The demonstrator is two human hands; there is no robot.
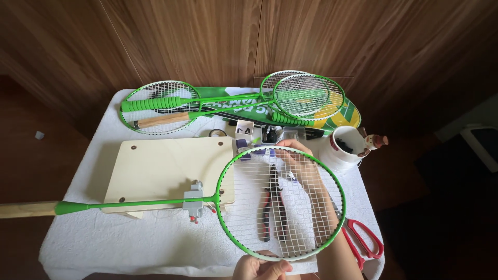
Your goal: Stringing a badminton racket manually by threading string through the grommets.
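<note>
Centrally, a green racket [282, 202] lies over the white-clothed table [104, 243], shaft toward nine o'clock. Left hand [262, 268] pinches its rim at six o'clock; right hand [300, 161], behind the strings, has fingers curled near twelve o'clock, above the pliers [272, 205].

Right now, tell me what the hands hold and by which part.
The left hand grips the green badminton racket by the near rim of its head. The right hand reaches beneath the strings; its hold cannot be told.
</note>
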